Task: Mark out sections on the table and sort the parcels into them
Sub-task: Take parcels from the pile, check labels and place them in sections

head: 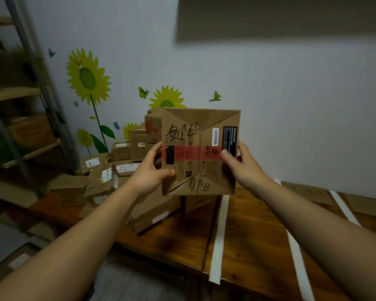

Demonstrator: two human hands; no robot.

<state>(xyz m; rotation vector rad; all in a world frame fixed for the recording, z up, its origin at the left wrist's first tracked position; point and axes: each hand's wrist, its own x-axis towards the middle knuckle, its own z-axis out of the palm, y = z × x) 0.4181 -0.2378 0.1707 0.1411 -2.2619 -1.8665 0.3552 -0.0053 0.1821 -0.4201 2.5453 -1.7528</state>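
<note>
Both hands, left hand (153,170) and right hand (242,164), grip the brown parcel (201,152) by its side edges at frame centre, held up above the table (248,231); read handwritten label, then lower flat between tape strips (218,237), lower right.

Brown cardboard parcel (199,135) hides part of brown box pile (122,152) behind; its label print unreadable. At 9 o'clock, grey metal shelf rack (15,93) blurred, cropped.
</note>
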